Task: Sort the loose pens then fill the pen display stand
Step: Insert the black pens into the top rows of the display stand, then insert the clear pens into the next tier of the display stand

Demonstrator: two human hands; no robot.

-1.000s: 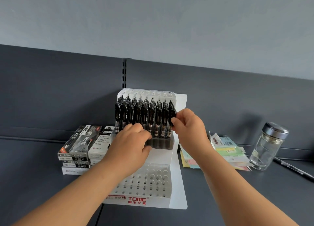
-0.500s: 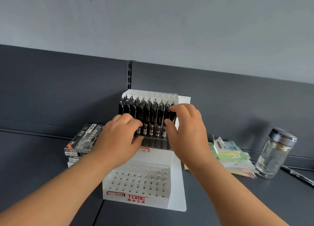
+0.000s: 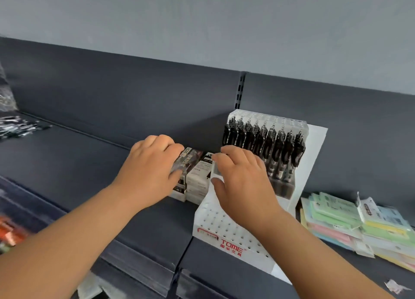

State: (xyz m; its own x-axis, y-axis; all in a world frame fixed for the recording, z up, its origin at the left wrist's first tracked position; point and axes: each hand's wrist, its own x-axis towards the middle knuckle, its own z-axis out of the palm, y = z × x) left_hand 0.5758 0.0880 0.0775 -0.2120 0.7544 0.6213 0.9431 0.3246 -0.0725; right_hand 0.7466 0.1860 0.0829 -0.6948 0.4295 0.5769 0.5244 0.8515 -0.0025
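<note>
Both hands have left the pens (image 3: 267, 146) in the back row of the pen display stand (image 3: 224, 229), which sits on the shelf (image 3: 78, 164) against the rear panel (image 3: 134, 101). L hand (image 3: 149, 170) now curls its fingers over the top pen box (image 3: 187, 161) of the stack touching the stand's left side. R hand (image 3: 243, 186) brackets the stand's left edge w/ thumb and forefinger; grip can't be told. Prob. fetching refills, since the front tiers are unfilled. Open shelf lies to the left; note packs (image 3: 336, 215) crowd the right.
</note>
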